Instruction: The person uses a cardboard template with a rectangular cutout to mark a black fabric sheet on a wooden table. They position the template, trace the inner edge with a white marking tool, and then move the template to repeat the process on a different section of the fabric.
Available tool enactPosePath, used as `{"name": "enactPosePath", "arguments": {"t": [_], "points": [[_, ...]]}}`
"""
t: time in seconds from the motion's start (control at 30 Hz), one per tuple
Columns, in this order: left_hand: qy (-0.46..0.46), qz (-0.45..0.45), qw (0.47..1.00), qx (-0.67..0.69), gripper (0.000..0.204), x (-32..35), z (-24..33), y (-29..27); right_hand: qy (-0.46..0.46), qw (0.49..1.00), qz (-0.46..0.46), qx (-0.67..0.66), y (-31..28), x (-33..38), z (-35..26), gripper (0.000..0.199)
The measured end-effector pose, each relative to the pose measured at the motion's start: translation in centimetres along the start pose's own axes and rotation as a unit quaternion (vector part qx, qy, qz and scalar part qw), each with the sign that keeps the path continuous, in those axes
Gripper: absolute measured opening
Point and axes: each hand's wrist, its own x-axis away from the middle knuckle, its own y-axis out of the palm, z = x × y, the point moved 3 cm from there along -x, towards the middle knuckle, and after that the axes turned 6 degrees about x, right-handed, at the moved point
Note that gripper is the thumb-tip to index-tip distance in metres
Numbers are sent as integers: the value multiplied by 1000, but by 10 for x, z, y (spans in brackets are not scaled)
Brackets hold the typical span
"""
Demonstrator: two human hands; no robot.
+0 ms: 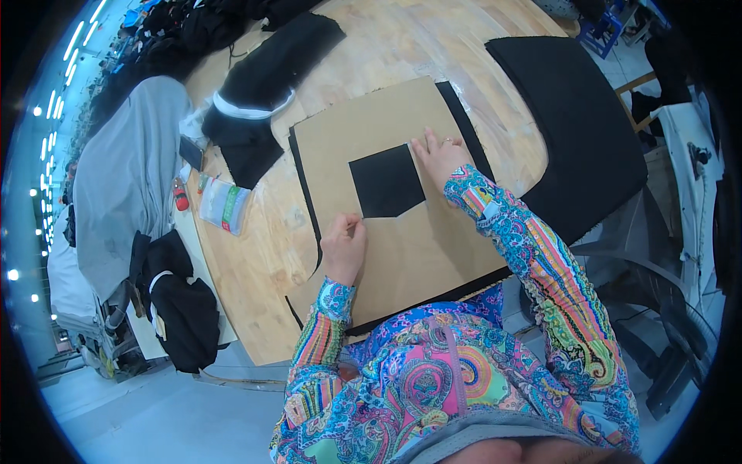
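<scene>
Here the left hand (pixel 344 246) is curled shut at the bottom corner of the window cut in the brown cardboard pattern (pixel 402 232), maybe pinching something small; I cannot tell. The right hand (pixel 439 157) lies open and flat, pressing the pattern so it stays put on the black cloth (pixel 386 183). Both lie on the wooden table (pixel 247 255), with a bigger black piece (pixel 576 124) off to the right.

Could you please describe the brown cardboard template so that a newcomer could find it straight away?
On the wooden table, directly before the person, lies black fabric. The cardboard template covers it, under both hands. Unlike its neighbours, it is stiff and brown with a five-sided window showing black.
</scene>
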Motion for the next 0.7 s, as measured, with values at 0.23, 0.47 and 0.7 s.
{"name": "enactPosePath", "arguments": {"t": [0.23, 0.47, 0.7], "points": [[-147, -34, 969, 197, 8, -2, 13, 1, 7, 1000, -1, -6, 1, 0, 1, 135], [-148, -109, 960, 211, 6, -3, 24, 19, 7, 1000, 5, -4, 3, -2, 0, 135], [-134, -139, 964, 182, 7, -4, 28, 23, 7, 1000, 12, 2, 4, 0, 1, 134]]}}
